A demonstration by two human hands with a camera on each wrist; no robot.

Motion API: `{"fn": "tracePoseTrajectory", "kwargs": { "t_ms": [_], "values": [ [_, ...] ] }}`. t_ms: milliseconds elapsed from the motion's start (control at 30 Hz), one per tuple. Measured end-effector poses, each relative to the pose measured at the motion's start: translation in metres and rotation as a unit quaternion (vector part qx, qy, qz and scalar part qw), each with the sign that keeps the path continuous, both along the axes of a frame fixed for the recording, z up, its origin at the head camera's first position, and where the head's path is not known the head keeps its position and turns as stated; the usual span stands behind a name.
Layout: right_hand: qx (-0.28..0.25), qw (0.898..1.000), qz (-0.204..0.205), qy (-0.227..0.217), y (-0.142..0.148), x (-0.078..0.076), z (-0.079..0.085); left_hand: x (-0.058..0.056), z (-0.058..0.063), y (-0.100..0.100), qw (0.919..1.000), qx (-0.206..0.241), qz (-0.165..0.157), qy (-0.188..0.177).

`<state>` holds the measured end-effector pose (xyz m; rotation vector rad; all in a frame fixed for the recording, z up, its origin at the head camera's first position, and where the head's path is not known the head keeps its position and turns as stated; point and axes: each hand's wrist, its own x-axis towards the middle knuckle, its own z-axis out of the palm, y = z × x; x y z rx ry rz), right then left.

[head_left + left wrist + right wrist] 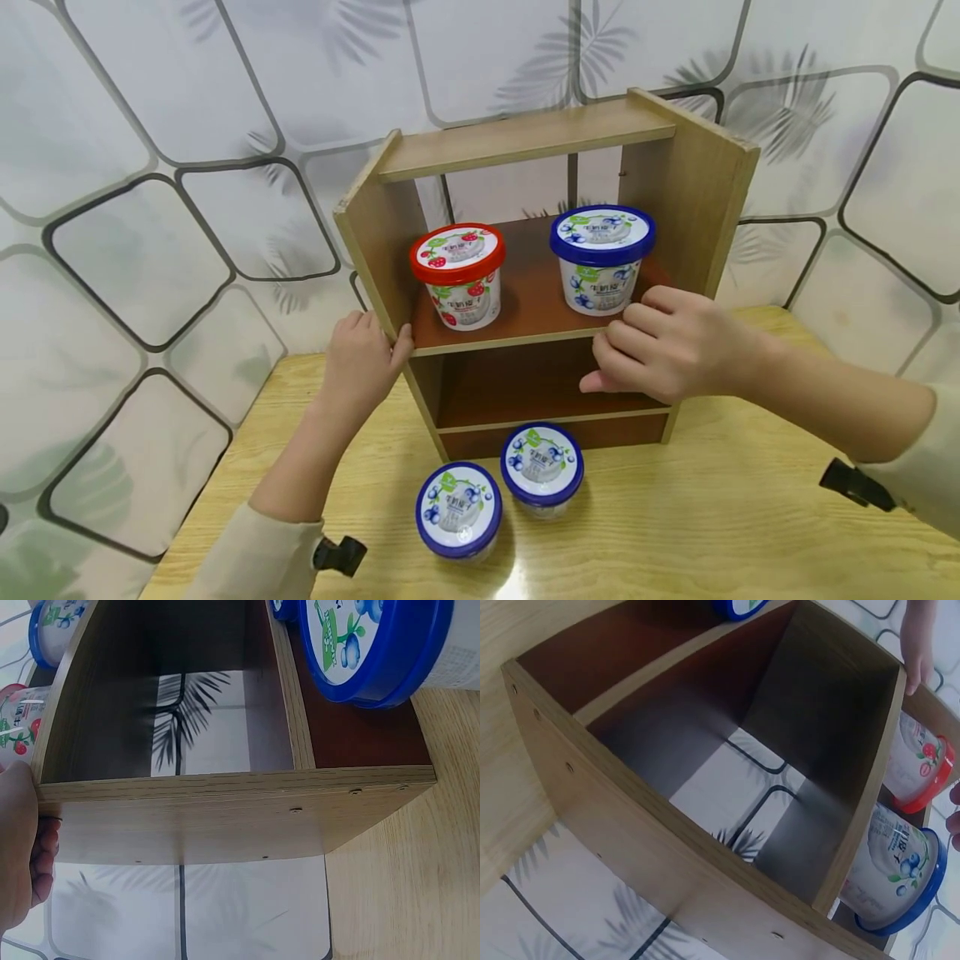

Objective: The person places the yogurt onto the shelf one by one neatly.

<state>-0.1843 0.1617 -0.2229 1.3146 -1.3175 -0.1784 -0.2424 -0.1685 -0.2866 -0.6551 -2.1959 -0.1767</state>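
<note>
My left hand grips the left side panel of a small wooden shelf unit, thumb in front and fingers round the outside. On the upper shelf stand a red-lidded strawberry tub at the left and a blue-lidded blueberry tub at the right. Just in front of that right tub, my right hand has loosely curled fingers and holds nothing. Its fingertips show at the right edge of the right wrist view, apart from the blue-lidded tub.
Two more blue-lidded tubs, one nearer and one by the unit's base, stand on the wooden table. A patterned wall rises close behind the unit. The unit's back is partly open.
</note>
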Motion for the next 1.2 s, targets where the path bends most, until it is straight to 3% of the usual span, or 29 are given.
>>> {"fn": "tracePoseTrajectory", "kwargs": {
  "t_ms": [600, 1200],
  "values": [
    [-0.002, 1.000, 0.019, -0.016, -0.004, -0.001, -0.025, -0.005, -0.003, 0.000, 0.9992, 0.008, -0.022, 0.034],
    [-0.002, 0.999, 0.031, -0.041, -0.017, 0.003, -0.046, -0.004, -0.002, -0.001, 0.9997, 0.004, -0.017, 0.019]
  ]
}}
